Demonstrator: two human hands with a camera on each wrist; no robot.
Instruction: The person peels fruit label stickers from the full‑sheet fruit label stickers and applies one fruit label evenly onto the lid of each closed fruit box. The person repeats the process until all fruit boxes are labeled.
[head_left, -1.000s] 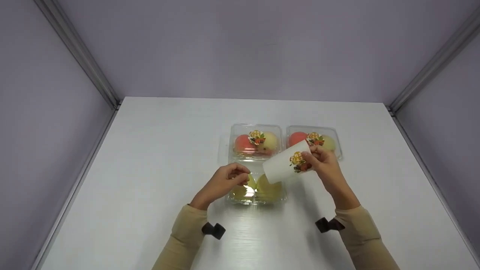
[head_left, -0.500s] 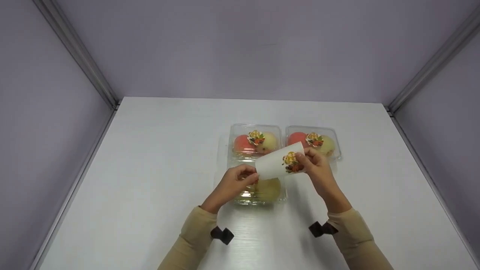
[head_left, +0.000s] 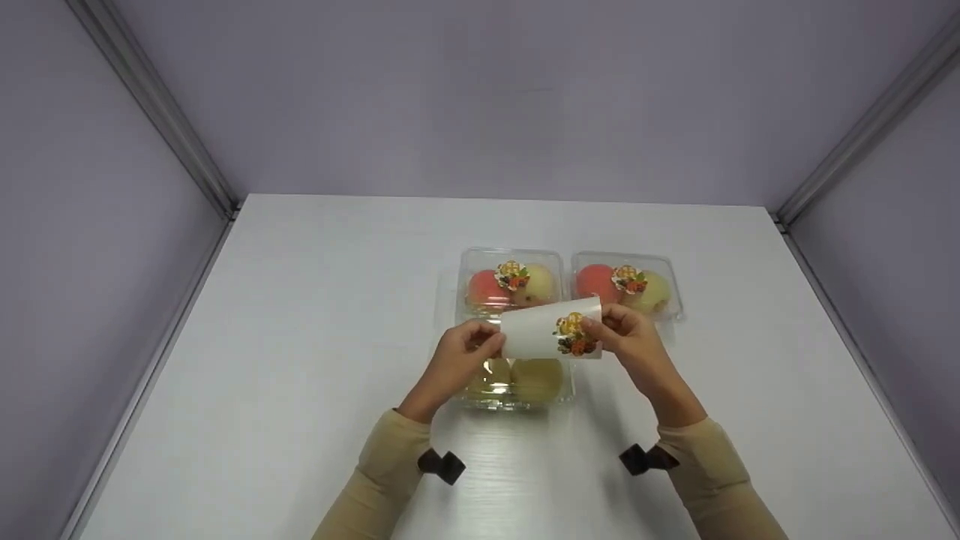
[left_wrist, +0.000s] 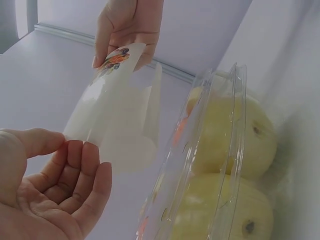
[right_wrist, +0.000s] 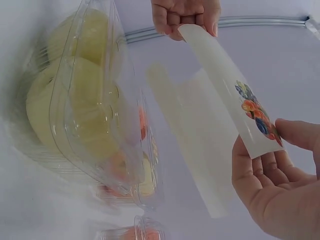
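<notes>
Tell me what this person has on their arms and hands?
Both arms wear long, close-fitting beige sleeves: left sleeve, right sleeve. Near each cuff sits a small dark device, seemingly strapped at the wrist: left device, right device. The left hand and right hand are bare: no gloves, and no rings that I can make out.

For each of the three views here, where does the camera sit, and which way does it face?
Head: above, looking forward and down at the table; both hands and sleeves show.
Left wrist: low by the left hand, facing the right hand.
Right wrist: low by the right hand, facing the left hand.
Shared: the sticker sheet and the clear box of yellow fruit.
</notes>
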